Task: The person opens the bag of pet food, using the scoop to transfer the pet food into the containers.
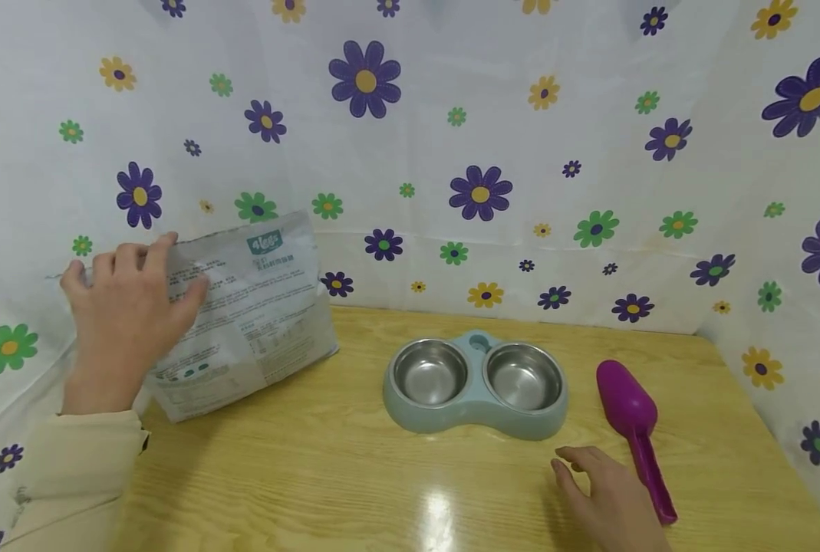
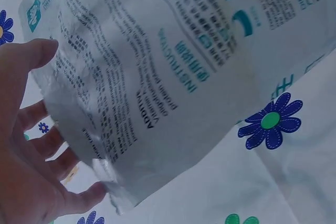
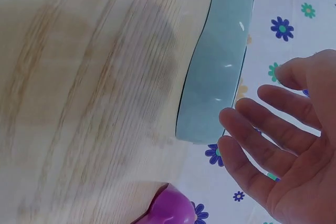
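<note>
My left hand [image 1: 123,307] is at the top edge of a white printed pet food bag [image 1: 258,307], which stands tilted at the left. In the left wrist view the thumb [image 2: 44,52] overlaps the bag's printed face, while the other fingers spread along its edge, their tips partly hidden behind it. Low on the right, my right hand [image 1: 610,494] hovers over the table with fingers loosely bent and nothing in them. A purple scoop [image 1: 627,402] lies just beside it, handle toward me. The blue double pet bowl [image 1: 475,395] sits beyond that hand.
The bowl's stand carries two steel bowls, the left bowl [image 1: 430,373] and the right bowl [image 1: 525,377]. A white cloth [image 1: 416,138] with printed flowers hangs behind and along both sides of the wooden table [image 1: 327,475].
</note>
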A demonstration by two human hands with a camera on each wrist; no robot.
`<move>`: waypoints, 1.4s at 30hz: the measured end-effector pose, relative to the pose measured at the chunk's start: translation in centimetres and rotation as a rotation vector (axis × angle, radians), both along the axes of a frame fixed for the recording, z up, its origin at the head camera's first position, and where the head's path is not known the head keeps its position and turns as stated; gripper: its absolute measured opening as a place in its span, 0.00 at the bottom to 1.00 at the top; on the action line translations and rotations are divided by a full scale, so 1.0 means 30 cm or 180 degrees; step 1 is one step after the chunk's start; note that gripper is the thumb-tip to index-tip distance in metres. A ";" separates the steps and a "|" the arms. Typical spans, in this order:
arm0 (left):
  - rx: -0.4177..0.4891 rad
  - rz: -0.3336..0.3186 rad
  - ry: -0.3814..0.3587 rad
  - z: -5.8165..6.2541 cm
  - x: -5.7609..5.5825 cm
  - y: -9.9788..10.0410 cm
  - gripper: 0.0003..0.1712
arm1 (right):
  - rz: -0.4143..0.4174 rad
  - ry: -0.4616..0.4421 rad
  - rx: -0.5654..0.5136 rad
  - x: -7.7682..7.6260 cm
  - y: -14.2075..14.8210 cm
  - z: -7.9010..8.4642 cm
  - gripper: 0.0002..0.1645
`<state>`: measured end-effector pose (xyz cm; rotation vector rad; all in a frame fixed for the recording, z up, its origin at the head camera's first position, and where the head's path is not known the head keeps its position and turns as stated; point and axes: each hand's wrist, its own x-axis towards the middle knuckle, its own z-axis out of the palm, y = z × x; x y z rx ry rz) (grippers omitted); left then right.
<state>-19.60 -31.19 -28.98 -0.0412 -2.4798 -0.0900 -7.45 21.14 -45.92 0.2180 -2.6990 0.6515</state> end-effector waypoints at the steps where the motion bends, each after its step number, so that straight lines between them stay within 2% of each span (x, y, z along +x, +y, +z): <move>1: -0.0016 -0.0011 0.0064 -0.008 0.001 0.000 0.39 | -0.0003 0.0015 0.0000 0.001 -0.002 0.000 0.07; 4: -0.0046 -0.0082 0.0358 -0.029 0.008 0.008 0.37 | 0.0007 0.0065 0.0013 0.000 -0.008 -0.002 0.07; 10: -0.0125 -0.0193 0.0655 -0.057 0.038 0.029 0.38 | 0.0029 0.0107 0.0027 -0.005 -0.020 -0.005 0.06; 17: -0.0194 -0.0254 0.1036 -0.108 0.077 0.065 0.52 | -0.0017 -0.0010 -0.0025 -0.002 -0.025 0.003 0.05; 24: -0.0091 -0.0395 0.1185 -0.154 0.119 0.109 0.47 | -0.0046 -0.0204 -0.0021 -0.001 -0.032 0.014 0.05; 28: -0.0017 -0.0510 0.1315 -0.183 0.145 0.136 0.44 | 0.0000 -0.0345 -0.0141 -0.002 -0.039 0.020 0.05; 32: 0.0012 -0.0512 0.1381 -0.220 0.184 0.167 0.43 | 0.0070 -0.0465 -0.0358 -0.005 -0.047 0.023 0.04; 36: 0.0008 -0.0484 0.1442 -0.262 0.228 0.206 0.41 | 0.0212 -0.0428 -0.0600 -0.012 -0.066 0.031 0.05; 39: -0.0041 -0.0469 0.1379 -0.292 0.259 0.231 0.40 | 0.0379 -0.0449 -0.0886 -0.021 -0.096 0.048 0.06; 42: -0.0054 -0.0450 0.1247 -0.317 0.285 0.248 0.40 | 0.0524 -0.0656 -0.1227 -0.039 -0.147 0.080 0.07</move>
